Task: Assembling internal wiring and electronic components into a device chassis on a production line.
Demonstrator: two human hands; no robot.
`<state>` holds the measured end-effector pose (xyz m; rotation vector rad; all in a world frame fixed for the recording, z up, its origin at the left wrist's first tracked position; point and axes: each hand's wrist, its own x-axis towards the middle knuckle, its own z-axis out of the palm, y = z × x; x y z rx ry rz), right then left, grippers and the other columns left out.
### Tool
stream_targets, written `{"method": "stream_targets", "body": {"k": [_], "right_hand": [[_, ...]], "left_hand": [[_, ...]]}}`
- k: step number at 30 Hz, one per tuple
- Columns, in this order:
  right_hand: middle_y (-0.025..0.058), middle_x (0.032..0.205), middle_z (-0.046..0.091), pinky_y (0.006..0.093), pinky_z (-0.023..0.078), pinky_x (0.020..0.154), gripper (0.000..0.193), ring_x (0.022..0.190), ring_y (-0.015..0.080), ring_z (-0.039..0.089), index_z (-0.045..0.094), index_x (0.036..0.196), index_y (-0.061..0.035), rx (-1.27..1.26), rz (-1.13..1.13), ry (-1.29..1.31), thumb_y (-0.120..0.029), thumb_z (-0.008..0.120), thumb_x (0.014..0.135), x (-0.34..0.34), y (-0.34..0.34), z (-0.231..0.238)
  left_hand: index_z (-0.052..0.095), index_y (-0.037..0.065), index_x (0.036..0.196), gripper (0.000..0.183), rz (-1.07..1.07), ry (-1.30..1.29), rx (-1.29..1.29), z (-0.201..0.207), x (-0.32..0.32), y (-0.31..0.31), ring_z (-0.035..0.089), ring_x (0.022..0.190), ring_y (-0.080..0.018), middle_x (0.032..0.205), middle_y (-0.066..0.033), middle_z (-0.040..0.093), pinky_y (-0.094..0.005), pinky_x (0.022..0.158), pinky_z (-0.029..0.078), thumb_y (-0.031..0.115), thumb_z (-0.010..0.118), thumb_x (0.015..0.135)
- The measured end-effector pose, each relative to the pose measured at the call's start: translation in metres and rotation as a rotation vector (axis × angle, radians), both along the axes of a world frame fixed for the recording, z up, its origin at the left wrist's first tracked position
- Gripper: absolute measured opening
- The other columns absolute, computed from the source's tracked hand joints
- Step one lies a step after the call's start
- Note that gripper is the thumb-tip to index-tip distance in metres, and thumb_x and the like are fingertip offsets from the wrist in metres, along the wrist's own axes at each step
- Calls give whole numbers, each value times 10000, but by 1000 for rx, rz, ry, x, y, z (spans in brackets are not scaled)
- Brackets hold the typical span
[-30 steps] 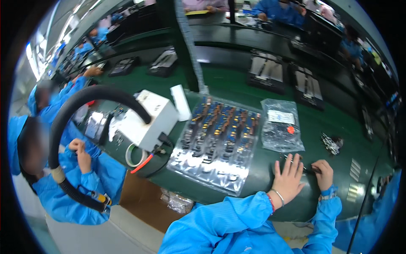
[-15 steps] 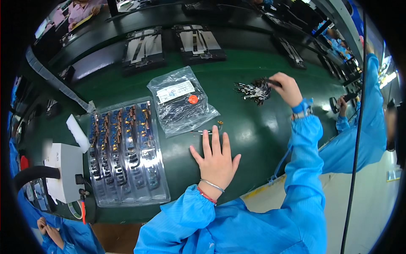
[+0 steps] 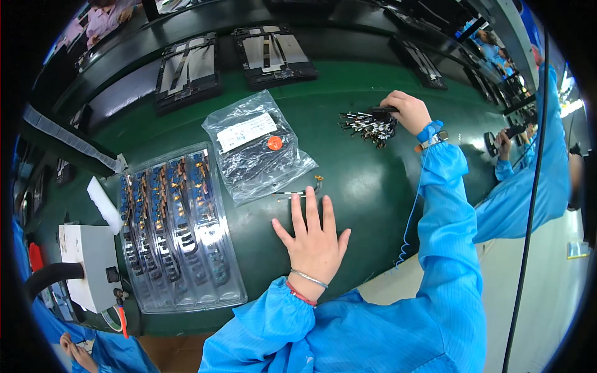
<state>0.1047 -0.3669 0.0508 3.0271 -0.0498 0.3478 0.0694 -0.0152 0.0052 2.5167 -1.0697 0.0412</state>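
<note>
My left hand (image 3: 313, 239) lies flat on the green table mat (image 3: 367, 180) with its fingers spread, holding nothing. Just beyond its fingertips lies a small cable part (image 3: 300, 188) with a gold end. My right hand (image 3: 407, 110) reaches far right and pinches the black end of a bundle of small thin cable parts (image 3: 368, 124) lying in a pile. A clear plastic bag (image 3: 257, 147) with a white label and an orange dot lies left of that pile. Further left, a clear blister tray (image 3: 174, 227) holds several rows of small parts.
A white box (image 3: 87, 266) with a black hose stands at the left edge, beside a white roll (image 3: 103, 203). Black fixture trays (image 3: 231, 59) line the far side of the table. Other people in blue coats work at the right and lower left.
The view swung from the left side of the table to the right. My right hand moved out to the cable pile and took hold of it; my left hand stayed flat on the mat.
</note>
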Motion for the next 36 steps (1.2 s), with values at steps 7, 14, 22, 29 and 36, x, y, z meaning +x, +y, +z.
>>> {"method": "stream_targets", "body": {"k": [7,14,22,29,36], "right_hand": [[17,916,590,358,508,696,211,833,254,605,663,929,-151,122,-75,-179,-119,649,721,18,33,10],[26,924,604,365,495,716,143,856,262,603,672,900,-136,49,-56,0,-205,642,778,49,33,-13],[78,907,581,380,481,709,146,851,301,587,618,900,-79,47,-64,24,-187,621,802,51,37,-15],[126,852,599,379,489,696,149,803,301,604,643,855,-56,515,-77,85,-170,636,759,-19,137,1],[93,802,596,349,476,625,113,724,261,601,659,838,-40,670,-136,-33,-124,662,761,-48,165,-30]], "left_hand": [[465,104,1296,629,55,-15,41,6,2,0,249,1328,-351,1437,-140,288,-672,970,147,439,597,781],[431,39,1302,645,110,-11,55,2,11,0,315,1302,-269,1410,-111,344,-573,1005,234,389,604,789],[440,81,1309,605,34,-40,32,-8,12,0,319,1301,-261,1410,-45,359,-591,1003,223,381,587,805],[461,119,1299,588,52,-31,59,-7,6,3,347,1278,-265,1397,-65,374,-614,991,222,408,586,802],[480,146,1287,606,100,-88,111,1,-4,0,388,1215,-287,1378,-121,373,-632,974,224,434,608,769]]}}
